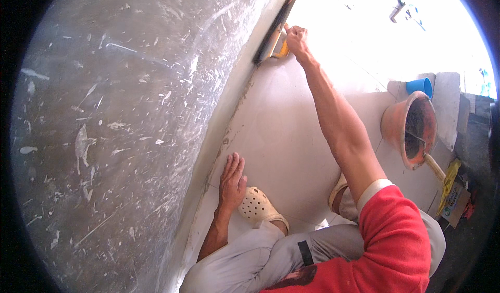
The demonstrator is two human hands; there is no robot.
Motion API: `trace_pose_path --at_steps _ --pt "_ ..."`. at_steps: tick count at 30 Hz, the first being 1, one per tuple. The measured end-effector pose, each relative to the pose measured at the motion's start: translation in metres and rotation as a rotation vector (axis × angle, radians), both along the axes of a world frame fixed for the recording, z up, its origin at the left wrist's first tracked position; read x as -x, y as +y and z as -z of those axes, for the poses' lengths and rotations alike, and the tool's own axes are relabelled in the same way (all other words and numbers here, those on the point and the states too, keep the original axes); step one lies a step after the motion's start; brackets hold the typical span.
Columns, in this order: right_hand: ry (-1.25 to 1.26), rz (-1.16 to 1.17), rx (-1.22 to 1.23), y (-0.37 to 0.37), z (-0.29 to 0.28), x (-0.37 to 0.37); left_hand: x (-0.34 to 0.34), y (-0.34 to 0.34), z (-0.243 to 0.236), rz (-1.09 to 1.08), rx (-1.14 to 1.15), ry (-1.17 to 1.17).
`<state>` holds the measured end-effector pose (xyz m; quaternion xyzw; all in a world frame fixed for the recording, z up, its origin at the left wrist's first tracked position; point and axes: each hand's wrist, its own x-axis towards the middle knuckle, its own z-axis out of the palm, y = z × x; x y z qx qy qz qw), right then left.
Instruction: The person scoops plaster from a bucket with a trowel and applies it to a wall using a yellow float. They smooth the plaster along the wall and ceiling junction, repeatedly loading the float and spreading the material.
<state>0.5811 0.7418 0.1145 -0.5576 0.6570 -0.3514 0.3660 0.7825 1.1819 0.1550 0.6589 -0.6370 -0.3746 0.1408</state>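
"How is the flat trowel [272, 38] found?"

"It is seen nearly edge-on: long and straight, with a dark edge turned to the wall, a tan face and a yellow handle [284, 50]. Finer wear is hidden by glare."

"And its location?"

"It is held tilted at the foot of the grey wall [114, 116], which is marked by white splashes, above the pale floor [284, 126]."

"State of each grip?"

"The right grip [297, 40] is clamped on the trowel's handle, fingers curled. The left grip [232, 183] is kept unclenched, fingers straight and together, beside a cream clog [256, 205]; whether the floor is touched cannot be told."

"Nearby items?"

"An orange bucket [394, 122] is noted at the right, a blue cup [415, 87] just beside it."
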Motion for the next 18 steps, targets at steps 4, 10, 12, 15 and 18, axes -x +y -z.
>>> trace_pose_path --at_steps 4,10,12,15,18 --pt "0.049 -0.053 0.12 0.0 -0.004 0.003 -0.001 0.0 0.0 -0.003 0.009 0.009" --pt "-0.061 -0.085 0.553 0.009 -0.042 0.005 0.001 -0.003 -0.005 0.004 -0.006 -0.018" --pt "-0.071 -0.065 0.577 0.016 -0.063 0.006 0.002 -0.005 -0.005 0.007 -0.003 -0.017" --pt "-0.171 -0.004 0.423 0.041 -0.084 0.014 0.002 -0.005 -0.005 0.005 0.002 -0.015" --pt "-0.178 -0.022 0.433 0.05 -0.083 0.034 0.003 -0.005 -0.004 -0.002 -0.001 -0.021"
